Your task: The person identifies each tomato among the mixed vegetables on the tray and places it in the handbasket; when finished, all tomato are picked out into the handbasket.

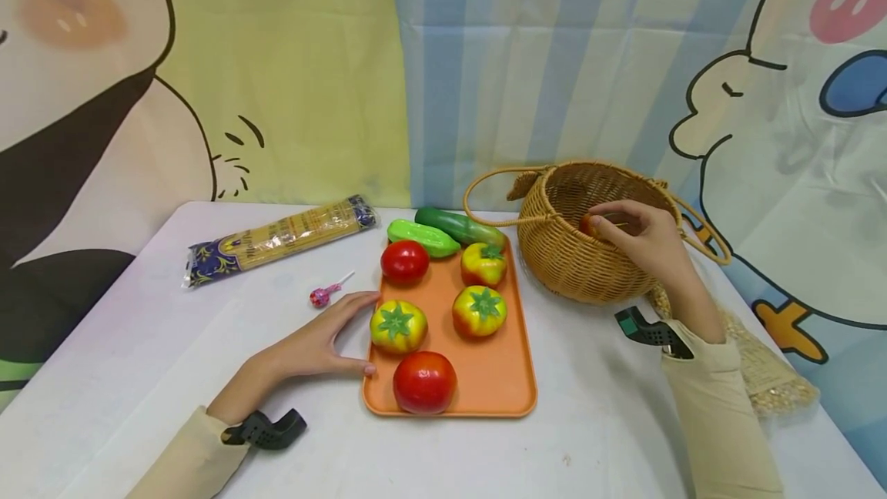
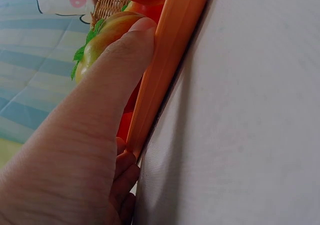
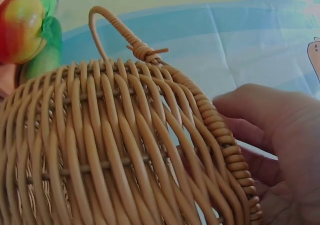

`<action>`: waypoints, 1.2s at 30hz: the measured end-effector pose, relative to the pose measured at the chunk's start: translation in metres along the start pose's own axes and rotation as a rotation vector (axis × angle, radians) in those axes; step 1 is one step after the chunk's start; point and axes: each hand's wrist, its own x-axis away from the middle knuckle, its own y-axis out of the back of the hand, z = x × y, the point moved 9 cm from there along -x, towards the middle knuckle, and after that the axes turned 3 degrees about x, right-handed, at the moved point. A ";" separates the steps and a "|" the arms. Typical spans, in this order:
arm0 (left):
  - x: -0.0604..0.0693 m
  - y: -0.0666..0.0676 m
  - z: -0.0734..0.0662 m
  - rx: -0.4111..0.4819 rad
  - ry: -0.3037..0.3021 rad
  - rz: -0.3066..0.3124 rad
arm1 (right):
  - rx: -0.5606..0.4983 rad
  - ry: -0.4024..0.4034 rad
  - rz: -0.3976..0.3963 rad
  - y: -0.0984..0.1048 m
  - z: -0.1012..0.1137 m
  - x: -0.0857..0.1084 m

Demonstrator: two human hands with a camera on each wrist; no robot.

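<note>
In the head view my left hand spreads along the left side of an orange tray, thumb and fingertips at its rim; the left wrist view shows the thumb against the tray's edge. On the tray lie red tomatoes, yellow-red tomatoes with green leaves, a light green vegetable and a dark green one. My right hand reaches into the wicker basket, pinching a small red thing, partly hidden. In the right wrist view the basket's side hides the fingertips.
A packet of noodles lies at the back left, with a wrapped lollipop nearer the tray. The basket's handle hangs out over the tray's back right corner. A clear bag of grains lies beside the right forearm.
</note>
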 end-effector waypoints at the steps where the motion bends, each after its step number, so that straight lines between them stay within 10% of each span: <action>1: 0.000 -0.001 0.000 0.003 0.000 -0.001 | -0.007 0.008 -0.016 0.001 0.000 0.001; 19: 0.002 -0.005 0.002 -0.014 0.002 0.006 | -0.283 0.210 -0.116 0.007 0.022 0.015; 25: -0.001 -0.003 0.002 -0.010 0.012 0.015 | -0.511 0.246 -0.015 0.005 0.040 0.018; 36: 0.000 0.001 0.001 -0.015 0.009 0.010 | -0.553 0.396 0.162 -0.029 0.062 0.022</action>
